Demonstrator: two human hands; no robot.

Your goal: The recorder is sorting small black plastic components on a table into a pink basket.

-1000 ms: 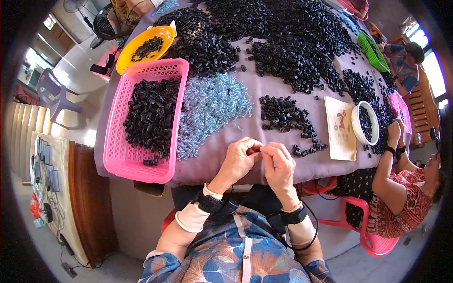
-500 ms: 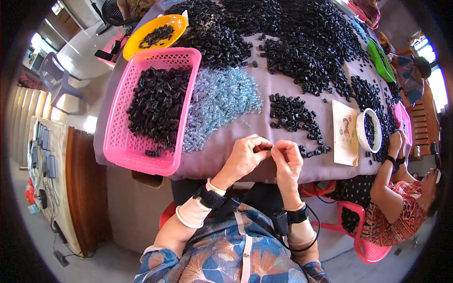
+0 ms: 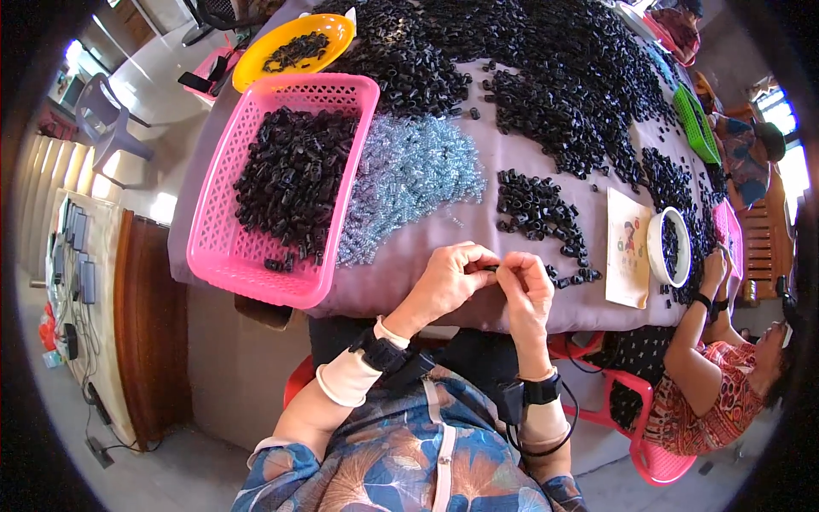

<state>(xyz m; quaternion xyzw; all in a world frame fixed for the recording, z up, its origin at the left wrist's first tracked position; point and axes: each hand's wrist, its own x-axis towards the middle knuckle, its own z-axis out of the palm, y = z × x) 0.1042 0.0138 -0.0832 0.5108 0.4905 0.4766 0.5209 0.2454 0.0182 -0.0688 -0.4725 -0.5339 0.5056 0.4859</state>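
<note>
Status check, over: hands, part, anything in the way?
Left hand pinches small black part, mostly covered. Right hand at its other end. Nearby, not between the hands: loose black pieces ahead, pink basket to the left.

One fisheye view looks forward and down from the wearer's head, above the near edge of the tabletop (image 3: 388, 283), with the left grip (image 3: 448, 277) and right grip (image 3: 527, 288) close and near centre; its wide, bending field takes in floor (image 3: 192, 469) on both sides
</note>
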